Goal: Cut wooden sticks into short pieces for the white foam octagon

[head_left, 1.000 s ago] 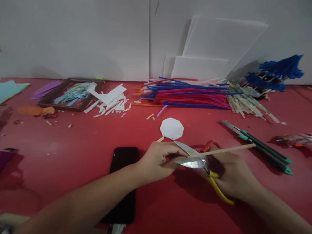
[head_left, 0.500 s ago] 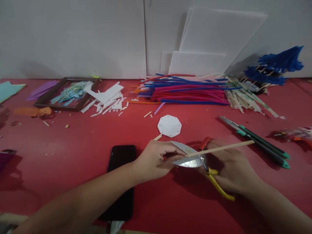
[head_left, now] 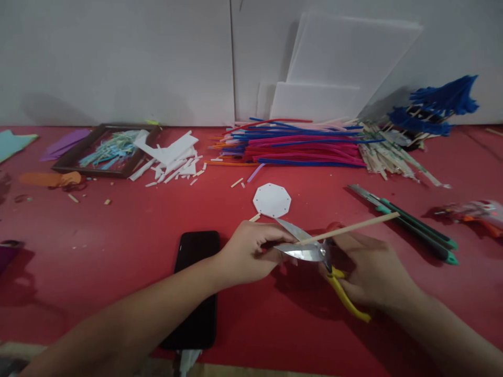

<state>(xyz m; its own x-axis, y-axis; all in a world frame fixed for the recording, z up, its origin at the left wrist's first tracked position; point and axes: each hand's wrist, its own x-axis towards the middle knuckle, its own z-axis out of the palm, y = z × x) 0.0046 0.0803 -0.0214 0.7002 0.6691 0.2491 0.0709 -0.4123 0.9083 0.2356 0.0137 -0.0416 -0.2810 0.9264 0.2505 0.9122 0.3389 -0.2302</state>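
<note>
Wooden stick [head_left: 353, 226], pinched in the nearly closed left hand [head_left: 249, 254], crosses parted scissors [head_left: 306, 253] gripped by the curled right hand [head_left: 373, 269]; slipping could nick the left.

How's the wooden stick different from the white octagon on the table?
The wooden stick is long and thin; the white octagon is broad and flat. The stick is tan, while the octagon is white with small dark dots near its edge. The left hand holds the stick; the octagon lies on the red table. Both are pale.

The right fingers [head_left: 351, 244] partly hide the scissors [head_left: 304, 253], and the left forearm [head_left: 157, 313] covers part of the phone [head_left: 201, 325].
</note>
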